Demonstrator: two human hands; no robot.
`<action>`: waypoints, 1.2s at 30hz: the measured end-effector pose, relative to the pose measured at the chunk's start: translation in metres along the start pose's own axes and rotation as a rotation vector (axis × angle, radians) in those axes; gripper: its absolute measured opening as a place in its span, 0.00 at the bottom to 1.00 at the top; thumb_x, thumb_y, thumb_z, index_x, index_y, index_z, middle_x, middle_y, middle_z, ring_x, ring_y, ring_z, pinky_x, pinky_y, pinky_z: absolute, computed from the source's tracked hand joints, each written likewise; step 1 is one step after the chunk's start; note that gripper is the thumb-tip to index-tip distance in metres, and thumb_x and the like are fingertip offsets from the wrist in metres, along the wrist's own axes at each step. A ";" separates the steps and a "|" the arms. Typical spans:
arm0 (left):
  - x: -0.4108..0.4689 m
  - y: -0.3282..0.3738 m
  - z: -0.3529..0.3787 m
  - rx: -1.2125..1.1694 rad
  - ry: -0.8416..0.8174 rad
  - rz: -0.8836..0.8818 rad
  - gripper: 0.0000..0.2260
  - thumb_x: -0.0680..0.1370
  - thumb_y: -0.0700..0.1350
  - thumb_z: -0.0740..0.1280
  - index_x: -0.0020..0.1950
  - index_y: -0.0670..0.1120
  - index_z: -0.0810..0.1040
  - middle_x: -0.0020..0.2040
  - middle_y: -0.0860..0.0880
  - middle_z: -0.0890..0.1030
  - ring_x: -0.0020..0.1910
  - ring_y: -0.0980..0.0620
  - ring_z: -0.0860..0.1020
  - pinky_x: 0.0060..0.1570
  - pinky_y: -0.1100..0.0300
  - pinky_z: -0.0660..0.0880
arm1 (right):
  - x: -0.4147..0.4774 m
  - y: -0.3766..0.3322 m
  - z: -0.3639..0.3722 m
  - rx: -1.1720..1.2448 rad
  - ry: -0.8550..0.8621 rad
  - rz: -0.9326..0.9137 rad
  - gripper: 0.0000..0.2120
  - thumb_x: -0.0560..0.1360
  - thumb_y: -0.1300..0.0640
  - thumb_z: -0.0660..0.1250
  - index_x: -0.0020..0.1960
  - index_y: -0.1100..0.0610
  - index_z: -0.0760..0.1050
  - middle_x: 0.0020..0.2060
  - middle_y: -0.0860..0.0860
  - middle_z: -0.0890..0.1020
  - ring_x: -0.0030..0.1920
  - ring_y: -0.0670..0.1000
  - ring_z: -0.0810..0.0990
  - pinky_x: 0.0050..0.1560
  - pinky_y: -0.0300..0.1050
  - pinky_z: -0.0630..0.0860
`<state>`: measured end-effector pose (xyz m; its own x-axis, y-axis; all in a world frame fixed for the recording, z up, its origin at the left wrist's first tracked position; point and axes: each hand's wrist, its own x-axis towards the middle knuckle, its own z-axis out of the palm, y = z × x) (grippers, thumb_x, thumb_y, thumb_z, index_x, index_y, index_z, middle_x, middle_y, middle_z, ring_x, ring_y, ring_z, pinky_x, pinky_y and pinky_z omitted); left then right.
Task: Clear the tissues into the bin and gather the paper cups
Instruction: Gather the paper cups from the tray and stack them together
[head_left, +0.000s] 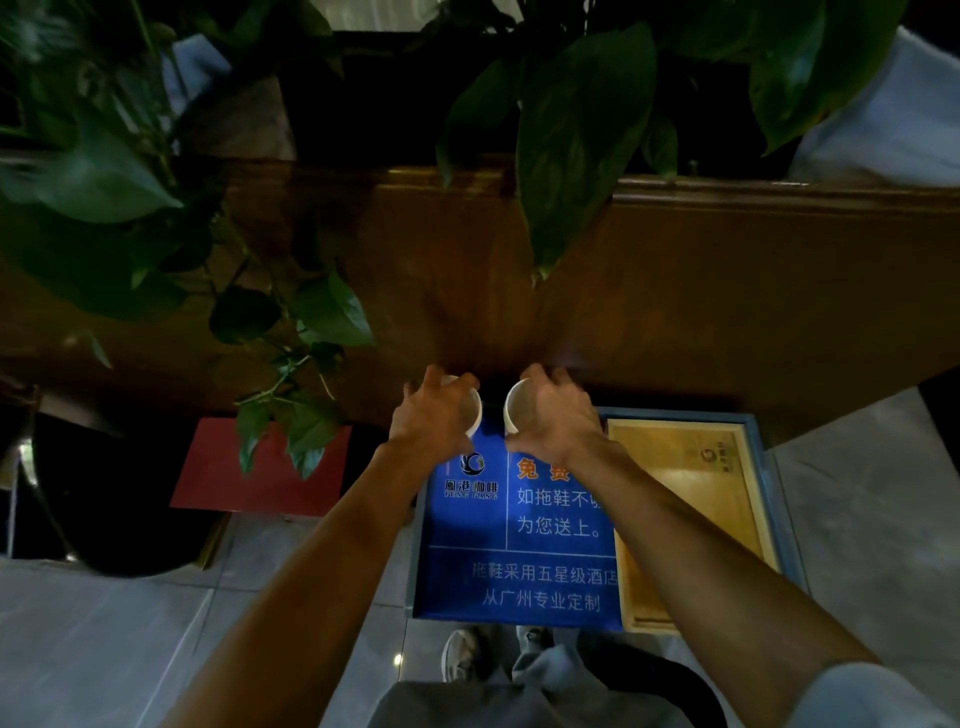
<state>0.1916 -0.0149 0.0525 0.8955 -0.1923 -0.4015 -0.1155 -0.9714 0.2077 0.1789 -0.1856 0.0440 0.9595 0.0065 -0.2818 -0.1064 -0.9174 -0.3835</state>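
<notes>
Two paper cups sat side by side, apart: the left cup (471, 410) in the left hand (434, 415), the right cup (517, 408) in the right hand (558, 410). Both were above the sign's (519, 519) far edge, before the wooden counter (727, 291). A wooden box (691, 509) lay just right of the sign, plant leaves (291, 415) to the left.

grey tiled floor (114, 639) has a blue sign box (519, 571), a red mat (218, 478) and a dark plant pot (114, 499) sitting on it
</notes>
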 end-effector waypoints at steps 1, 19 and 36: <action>0.002 0.001 -0.002 0.008 -0.008 0.002 0.39 0.63 0.50 0.80 0.69 0.57 0.65 0.68 0.45 0.66 0.67 0.39 0.69 0.63 0.42 0.74 | 0.001 0.000 0.000 0.003 0.002 0.003 0.43 0.55 0.49 0.82 0.64 0.51 0.66 0.58 0.55 0.74 0.57 0.60 0.76 0.52 0.52 0.78; 0.014 -0.005 -0.008 -0.008 -0.025 0.046 0.40 0.64 0.48 0.81 0.70 0.59 0.64 0.70 0.46 0.64 0.68 0.37 0.65 0.58 0.42 0.77 | 0.019 -0.012 0.006 -0.027 -0.027 0.055 0.42 0.54 0.43 0.80 0.61 0.52 0.64 0.56 0.56 0.76 0.55 0.61 0.77 0.49 0.50 0.76; 0.007 -0.008 -0.031 0.064 -0.021 0.186 0.39 0.66 0.50 0.80 0.74 0.50 0.67 0.68 0.45 0.73 0.66 0.43 0.74 0.62 0.47 0.76 | -0.004 -0.023 -0.023 -0.093 -0.067 -0.030 0.40 0.64 0.46 0.78 0.70 0.53 0.66 0.63 0.56 0.75 0.62 0.60 0.76 0.60 0.54 0.75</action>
<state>0.2119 -0.0039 0.0760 0.8472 -0.3716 -0.3797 -0.3061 -0.9255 0.2229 0.1836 -0.1736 0.0743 0.9418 0.0583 -0.3311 -0.0502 -0.9495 -0.3098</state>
